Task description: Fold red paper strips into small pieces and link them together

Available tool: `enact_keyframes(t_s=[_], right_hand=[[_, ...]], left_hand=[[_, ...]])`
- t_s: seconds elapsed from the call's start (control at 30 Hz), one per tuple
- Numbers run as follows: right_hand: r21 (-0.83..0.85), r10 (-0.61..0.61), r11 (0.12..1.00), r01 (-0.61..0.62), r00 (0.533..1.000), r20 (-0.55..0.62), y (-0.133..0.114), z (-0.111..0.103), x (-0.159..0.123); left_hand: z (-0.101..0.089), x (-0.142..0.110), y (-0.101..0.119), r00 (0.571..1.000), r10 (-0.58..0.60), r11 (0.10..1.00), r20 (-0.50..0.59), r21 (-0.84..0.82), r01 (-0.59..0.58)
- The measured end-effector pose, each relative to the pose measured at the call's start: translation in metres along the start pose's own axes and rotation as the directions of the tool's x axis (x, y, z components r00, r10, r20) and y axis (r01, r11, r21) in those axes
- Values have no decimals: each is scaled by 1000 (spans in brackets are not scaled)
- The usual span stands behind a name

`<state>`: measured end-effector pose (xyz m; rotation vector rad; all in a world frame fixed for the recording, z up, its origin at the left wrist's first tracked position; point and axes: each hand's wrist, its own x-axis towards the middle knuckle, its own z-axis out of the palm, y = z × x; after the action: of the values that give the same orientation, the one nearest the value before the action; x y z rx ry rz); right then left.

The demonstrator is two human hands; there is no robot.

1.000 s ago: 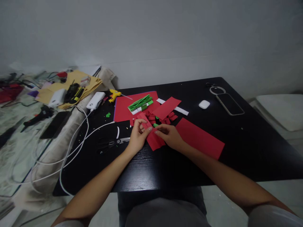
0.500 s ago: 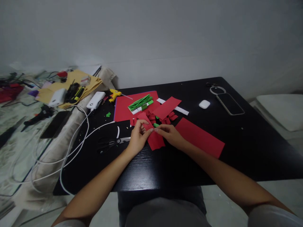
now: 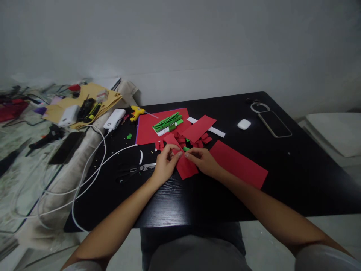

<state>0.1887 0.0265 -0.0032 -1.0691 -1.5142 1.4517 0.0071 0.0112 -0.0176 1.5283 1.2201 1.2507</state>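
A strip of red paper [image 3: 186,169] slants across the front of the paper pile, with both hands at its middle. My left hand [image 3: 166,162] pinches its left edge between thumb and curled fingers. From the right, my right hand [image 3: 203,161] has thumb and forefinger pressed together on the strip, close to the left thumb. Small cut red pieces [image 3: 205,138] and a bit of green paper [image 3: 186,149] lie just beyond the fingers. To the left of my left hand, scissors [image 3: 141,168] with black handles rest on the table.
Behind the hands, a folded green paper bundle [image 3: 169,121] lies on a red sheet [image 3: 146,130] beside a yellow glue gun [image 3: 137,113]. Larger red paper [image 3: 238,163], a white case [image 3: 244,124] and a phone [image 3: 275,124] sit rightward. White cables [image 3: 104,150] cross the left side.
My fingertips have drawn slightly apart over the red strip. The strip's near end has shifted a little to the right. The other things on the table stay put.
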Motion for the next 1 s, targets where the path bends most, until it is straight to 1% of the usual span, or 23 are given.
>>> enact_keyframes(t_s=[0.1,0.23,0.37,0.47,0.7,0.87,1.0], right_hand=[[37,24,999,-23,1000,-9,1,0,0],[46,32,998,-31,999,-19,1,-1,0],[18,8,1000,-8,999,-42,0,-2,0],[26,7,1000,-6,999,-48,-1,-3,0],[81,32,996,-29,999,-36,-2,-2,-1],[132,50,990,-47,999,-16,-6,0,-3],[156,64,986,-61,998,-17,-6,1,-3]], left_hand=[[-1,1,0,1000,-30,999,-5,-12,30],[-3,1,3,998,-55,998,-15,-8,55],[-3,1,7,998,-55,998,38,41,54],[-3,1,7,999,-8,998,53,69,5],[-3,0,10,993,120,970,1,215,-117],[-2,-3,15,971,237,922,-35,323,-213],[-1,-4,16,953,297,887,-57,387,-253]])
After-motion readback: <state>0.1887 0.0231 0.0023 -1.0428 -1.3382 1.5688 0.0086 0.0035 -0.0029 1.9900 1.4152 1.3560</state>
